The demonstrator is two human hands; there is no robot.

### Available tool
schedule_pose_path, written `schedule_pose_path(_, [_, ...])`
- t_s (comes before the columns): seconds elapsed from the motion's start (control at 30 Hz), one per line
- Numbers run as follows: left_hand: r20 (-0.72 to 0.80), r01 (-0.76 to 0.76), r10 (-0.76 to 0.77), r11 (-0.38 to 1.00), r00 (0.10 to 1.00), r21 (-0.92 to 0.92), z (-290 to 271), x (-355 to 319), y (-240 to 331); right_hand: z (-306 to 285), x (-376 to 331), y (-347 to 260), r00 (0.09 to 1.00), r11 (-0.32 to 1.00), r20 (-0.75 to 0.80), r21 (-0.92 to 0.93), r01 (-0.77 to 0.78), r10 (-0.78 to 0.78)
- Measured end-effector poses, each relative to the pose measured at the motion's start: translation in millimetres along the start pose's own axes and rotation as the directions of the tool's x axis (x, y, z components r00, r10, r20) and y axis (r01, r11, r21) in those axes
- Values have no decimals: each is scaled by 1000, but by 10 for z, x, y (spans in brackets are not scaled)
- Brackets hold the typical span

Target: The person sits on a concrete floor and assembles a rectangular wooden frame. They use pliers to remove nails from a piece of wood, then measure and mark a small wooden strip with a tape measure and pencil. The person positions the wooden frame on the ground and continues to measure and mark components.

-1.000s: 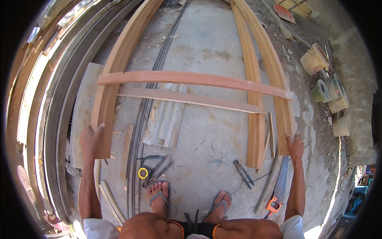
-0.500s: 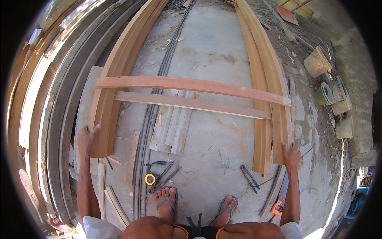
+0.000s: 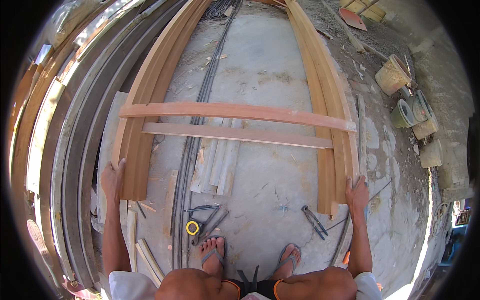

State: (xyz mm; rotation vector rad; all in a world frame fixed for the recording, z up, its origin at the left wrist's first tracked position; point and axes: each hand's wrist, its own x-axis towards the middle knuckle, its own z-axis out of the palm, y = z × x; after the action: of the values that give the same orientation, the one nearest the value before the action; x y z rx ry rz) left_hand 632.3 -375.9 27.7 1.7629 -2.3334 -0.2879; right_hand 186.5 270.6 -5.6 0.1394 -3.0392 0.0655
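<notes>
A long wooden frame lies on the floor before me, with a left side beam (image 3: 135,165) and a right side beam (image 3: 327,170). My left hand (image 3: 111,177) grips the outer edge of the left beam near its close end, thumb on top. On the right beam's outer edge, close to its end, my right hand (image 3: 356,192) is closed; part of its fingers is hidden. A reddish batten (image 3: 240,111) lies across both beams. Just nearer to me, a thinner pale batten (image 3: 240,134) spans between them.
Between the beams lie thin steel bars (image 3: 200,107) and pale wood pieces (image 3: 217,162). By my feet are a yellow tape measure (image 3: 193,228) and pincers (image 3: 315,222). Planks (image 3: 70,150) are stacked at left; buckets (image 3: 393,75) stand at right.
My right hand and the right beam have shifted left, toward the left beam. The reddish batten's right end has moved left with it. My left hand keeps its hold.
</notes>
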Motion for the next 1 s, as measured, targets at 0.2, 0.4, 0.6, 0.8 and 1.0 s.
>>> schedule_pose_path(0.2, [-3, -10, 10, 998, 1000, 58, 21, 38, 100, 44, -4, -12, 996, 977, -81, 212, -4, 22])
schedule_pose_path(0.4, [8, 69, -72, 974, 997, 215, 148, -9, -53, 0, -30, -21, 990, 946, 139, 322, -47, 2])
schedule_pose_path(0.6, [118, 54, -112, 910, 987, 410, 206, 102, 110, -159, -18, -24, 982, 956, 188, 281, -81, 28])
schedule_pose_path(0.8, [222, 251, -405, 827, 887, 503, -133, 277, 316, -490, 223, -230, 853, 989, 514, 52, -142, 95])
schedule_pose_path(1.0, [912, 179, -21, 982, 409, -58, -2083, -1446, 1210, -2145, -345, -76, 743, 934, 662, 192, -300, 103])
